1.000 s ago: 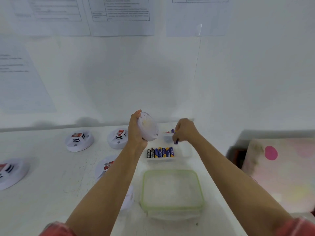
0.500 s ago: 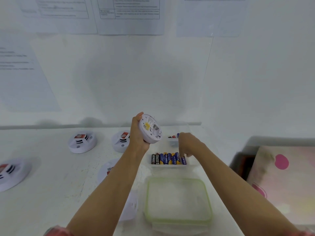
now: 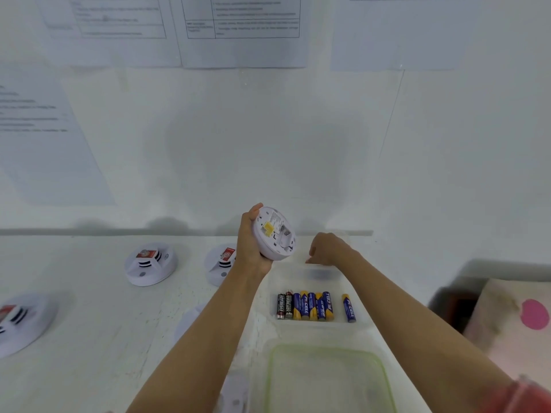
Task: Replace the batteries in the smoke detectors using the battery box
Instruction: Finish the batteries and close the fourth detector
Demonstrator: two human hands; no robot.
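Observation:
My left hand (image 3: 250, 248) grips a white round smoke detector (image 3: 275, 234) above the table, its back turned to me with a yellow tag and an open compartment showing. My right hand (image 3: 328, 250) hovers with curled fingers over the far part of the clear battery box (image 3: 313, 324); nothing shows between its fingertips. A row of several AA batteries (image 3: 305, 305), blue-yellow and black, lies in the box's near part. A single blue battery (image 3: 348, 308) lies apart to their right. Dark blurred shapes (image 3: 319, 274) sit in the far compartment.
The box's green-rimmed lid (image 3: 328, 380) lies near me. White detectors stand on the table: one at the left (image 3: 150, 263), one behind my left wrist (image 3: 222, 265), one at the far left edge (image 3: 21, 320). A pink-dotted cloth (image 3: 521, 317) lies to the right.
My right hand carried a battery down to the near row, left it lying apart at the right, and moved back over the far compartment. The detector's back has turned more towards me.

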